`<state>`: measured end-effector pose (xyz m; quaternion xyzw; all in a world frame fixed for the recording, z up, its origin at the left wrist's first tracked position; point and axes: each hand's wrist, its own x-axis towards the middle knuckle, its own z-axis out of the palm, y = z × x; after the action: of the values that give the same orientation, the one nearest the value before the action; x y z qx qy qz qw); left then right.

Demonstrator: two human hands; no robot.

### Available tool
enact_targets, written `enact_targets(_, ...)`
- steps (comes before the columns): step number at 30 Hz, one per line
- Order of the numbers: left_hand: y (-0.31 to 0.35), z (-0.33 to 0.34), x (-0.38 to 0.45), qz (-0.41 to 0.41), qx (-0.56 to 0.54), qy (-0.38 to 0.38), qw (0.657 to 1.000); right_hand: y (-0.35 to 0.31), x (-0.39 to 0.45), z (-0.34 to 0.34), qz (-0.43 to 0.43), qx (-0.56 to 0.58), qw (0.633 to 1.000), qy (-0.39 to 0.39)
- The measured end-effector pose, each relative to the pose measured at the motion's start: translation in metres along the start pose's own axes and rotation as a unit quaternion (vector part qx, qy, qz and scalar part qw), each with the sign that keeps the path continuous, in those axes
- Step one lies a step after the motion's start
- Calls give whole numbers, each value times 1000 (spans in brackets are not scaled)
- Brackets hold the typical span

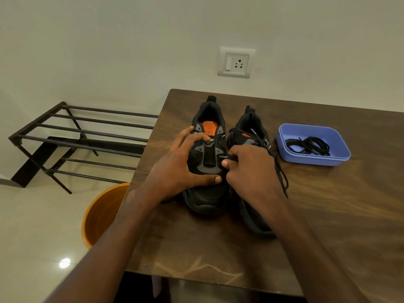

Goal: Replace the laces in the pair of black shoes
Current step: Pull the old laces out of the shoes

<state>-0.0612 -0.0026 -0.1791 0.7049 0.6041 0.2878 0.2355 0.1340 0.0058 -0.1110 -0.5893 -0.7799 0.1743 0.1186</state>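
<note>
Left hand [175, 169] grips the unlaced black-and-grey shoe [207, 154]; right hand [247, 169] pinches a black lace tip [224, 157], which could fray or miss the eyelet

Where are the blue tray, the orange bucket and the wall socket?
Blue tray [284, 149], head view: its near left wall.
Orange bucket [98, 215], head view: its inner wall, left of the table.
Wall socket [239, 64], head view: the pin holes.
</note>
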Motion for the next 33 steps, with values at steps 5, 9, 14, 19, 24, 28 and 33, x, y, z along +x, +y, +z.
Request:
enact_targets(5,1,-2,1,-14,3,-9,1000,25,-3,-26,21,490,852,183)
enact_targets(9,2,-1,2,-14,11,-5,1000,23,-3,-31,22,743,659,120)
enact_targets(14,0,0,1,3,4,-2,1000,11,1,7,16,203,976,81)
enact_targets(19,-2,2,1,10,3,3,1000,-7,3,11,44,13,998,-38)
enact_targets(24,-3,2,1,7,5,3,1000,-8,5,-2,25,-24,999,-31)
enact_targets(28,-2,-1,2,-9,1,-9,1000,16,-2,-7,5,197,970,141)
enact_targets(33,0,0,1,-16,2,-11,1000,16,-6,-27,-26,612,756,230)
